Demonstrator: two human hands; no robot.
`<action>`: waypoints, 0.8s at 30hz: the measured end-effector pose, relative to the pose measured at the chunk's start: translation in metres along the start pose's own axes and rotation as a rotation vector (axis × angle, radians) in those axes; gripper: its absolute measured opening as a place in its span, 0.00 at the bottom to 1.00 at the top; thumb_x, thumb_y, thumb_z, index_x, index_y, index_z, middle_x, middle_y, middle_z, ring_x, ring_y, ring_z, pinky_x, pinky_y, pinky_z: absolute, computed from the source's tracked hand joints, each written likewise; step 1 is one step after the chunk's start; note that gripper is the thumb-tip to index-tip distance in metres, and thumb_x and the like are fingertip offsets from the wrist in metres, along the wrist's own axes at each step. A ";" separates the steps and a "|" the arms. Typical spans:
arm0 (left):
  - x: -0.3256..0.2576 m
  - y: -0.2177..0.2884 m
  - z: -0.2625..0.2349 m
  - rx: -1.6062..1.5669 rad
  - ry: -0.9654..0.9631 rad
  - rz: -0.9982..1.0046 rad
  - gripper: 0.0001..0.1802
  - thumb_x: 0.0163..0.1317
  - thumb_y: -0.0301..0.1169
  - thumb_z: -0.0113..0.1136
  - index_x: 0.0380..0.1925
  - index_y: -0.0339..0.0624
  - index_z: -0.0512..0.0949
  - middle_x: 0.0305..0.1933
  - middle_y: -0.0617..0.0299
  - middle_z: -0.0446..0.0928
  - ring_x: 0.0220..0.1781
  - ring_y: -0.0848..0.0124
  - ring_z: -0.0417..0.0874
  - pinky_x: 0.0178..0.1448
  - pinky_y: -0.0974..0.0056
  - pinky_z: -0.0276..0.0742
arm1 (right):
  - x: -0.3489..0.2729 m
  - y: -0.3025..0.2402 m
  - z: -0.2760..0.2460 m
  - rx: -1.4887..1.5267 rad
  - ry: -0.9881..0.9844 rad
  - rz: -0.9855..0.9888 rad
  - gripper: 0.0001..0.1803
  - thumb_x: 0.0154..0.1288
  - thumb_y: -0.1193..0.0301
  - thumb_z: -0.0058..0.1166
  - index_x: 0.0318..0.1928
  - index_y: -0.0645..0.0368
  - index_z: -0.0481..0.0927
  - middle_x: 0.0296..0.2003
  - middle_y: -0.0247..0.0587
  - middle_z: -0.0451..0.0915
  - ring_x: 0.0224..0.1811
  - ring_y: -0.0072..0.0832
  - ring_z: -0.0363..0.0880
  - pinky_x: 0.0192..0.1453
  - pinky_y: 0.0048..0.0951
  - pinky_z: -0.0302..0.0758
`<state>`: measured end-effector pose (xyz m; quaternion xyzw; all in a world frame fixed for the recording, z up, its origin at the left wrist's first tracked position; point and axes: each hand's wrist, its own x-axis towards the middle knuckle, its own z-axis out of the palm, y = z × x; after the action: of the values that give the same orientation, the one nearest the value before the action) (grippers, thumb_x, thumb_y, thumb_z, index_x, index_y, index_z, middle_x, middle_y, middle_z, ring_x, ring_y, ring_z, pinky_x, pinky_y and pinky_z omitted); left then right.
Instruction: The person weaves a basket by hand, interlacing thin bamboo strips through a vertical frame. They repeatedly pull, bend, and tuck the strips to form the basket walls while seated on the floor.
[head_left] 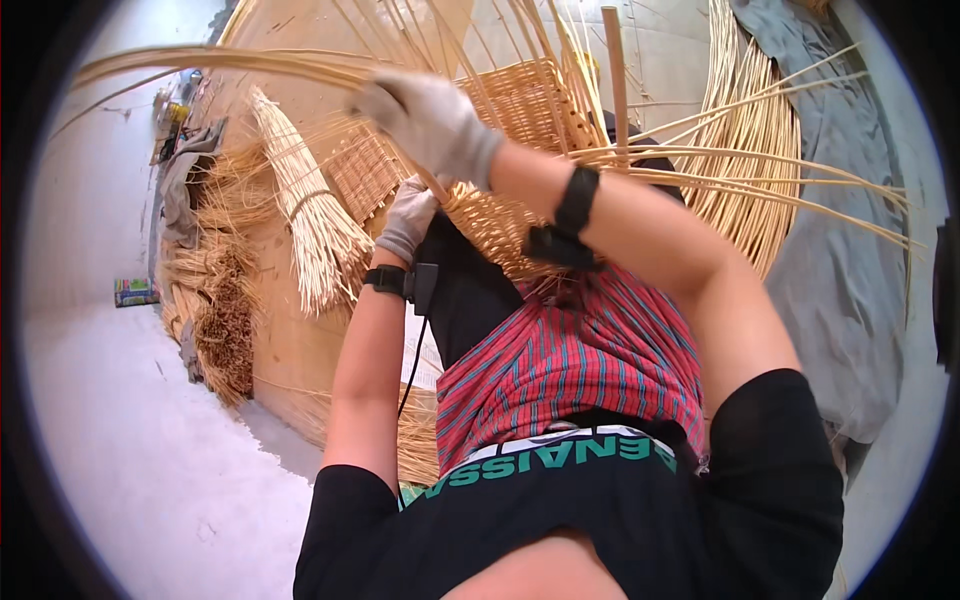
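A partly woven wicker basket (520, 105) rests on my lap, with long loose strands rising from its far side and sticking out to the right. My right hand (435, 125), in a pale work glove, reaches across to the left above the basket. It is closed round a bundle of wicker strands (250, 60) that sweeps out to the far left; motion blurs its fingertips. Lower down, my left hand (408, 218), also gloved, is closed at the basket's left edge, touching the weave. What its fingers grip is partly hidden behind the strands and my right hand.
A tied bundle of pale wicker rods (318, 225) lies to the left, beside a flat woven panel (365, 170). Loose straw-coloured heaps (225, 320) stand further left. To the right, long rods (750, 170) lie by a grey cloth (820, 260). An upright wooden stick (615, 80) stands beyond the basket.
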<state>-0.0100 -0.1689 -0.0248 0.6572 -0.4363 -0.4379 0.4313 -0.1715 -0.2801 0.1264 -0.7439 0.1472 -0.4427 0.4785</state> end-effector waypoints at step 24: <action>-0.024 0.031 0.112 0.360 0.384 0.246 0.16 0.73 0.43 0.61 0.50 0.45 0.79 0.35 0.51 0.85 0.35 0.56 0.87 0.39 0.55 0.80 | -0.110 0.060 -0.067 -0.172 0.259 0.125 0.25 0.74 0.77 0.55 0.69 0.53 0.68 0.50 0.46 0.84 0.51 0.28 0.84 0.53 0.29 0.83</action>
<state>-0.1283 -0.1742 -0.0174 0.7361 -0.4940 -0.1655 0.4322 -0.2751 -0.2784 0.0293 -0.7082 0.2909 -0.4902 0.4165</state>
